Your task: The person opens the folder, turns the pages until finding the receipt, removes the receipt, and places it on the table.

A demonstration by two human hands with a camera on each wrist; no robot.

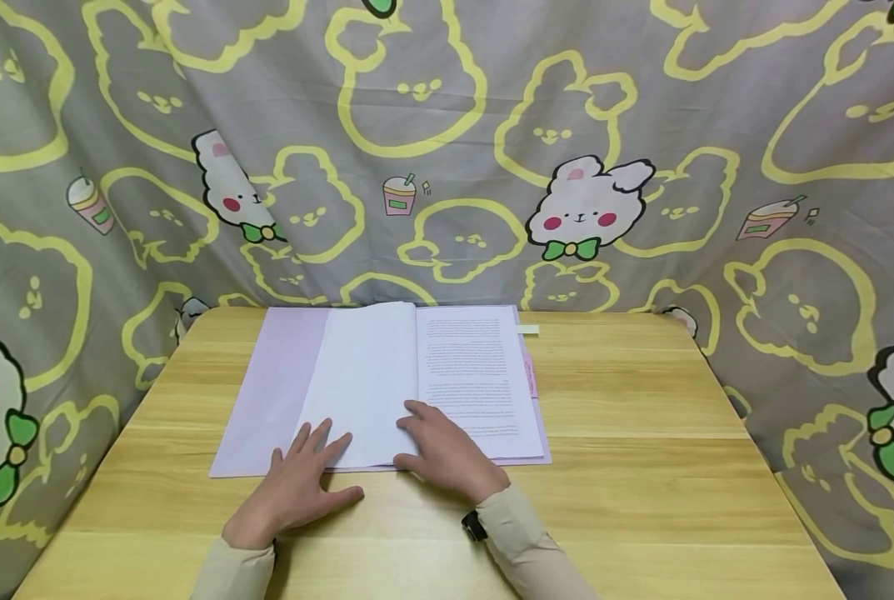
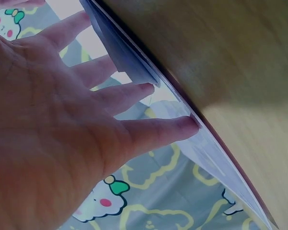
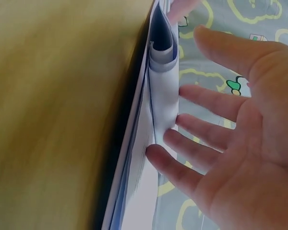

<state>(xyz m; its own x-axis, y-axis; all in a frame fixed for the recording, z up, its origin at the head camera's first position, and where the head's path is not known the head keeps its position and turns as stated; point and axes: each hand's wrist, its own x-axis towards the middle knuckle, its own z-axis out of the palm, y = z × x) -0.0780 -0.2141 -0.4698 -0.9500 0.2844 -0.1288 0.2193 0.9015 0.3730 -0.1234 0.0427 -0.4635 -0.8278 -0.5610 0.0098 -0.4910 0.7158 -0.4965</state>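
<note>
A pale purple folder (image 1: 277, 350) lies open on the table with printed white sheets (image 1: 469, 367) on its right side. A blank white page (image 1: 364, 367) is turned over to the left, leaving a strip of purple cover bare. In the right wrist view the turned paper (image 3: 164, 91) bulges in a curl near the fold. My left hand (image 1: 297, 483) is spread over the page's lower left corner, its thumb out over the table. My right hand (image 1: 450, 454) has its fingertips on the page beside the fold, fingers lightly bent. Neither hand grips the paper.
The wooden table (image 1: 641, 467) extends around the folder. A pale green tab (image 1: 529, 330) and a pink tab (image 1: 531, 377) stick out at the folder's right edge. A grey patterned curtain (image 1: 447, 167) hangs behind the table and along both sides.
</note>
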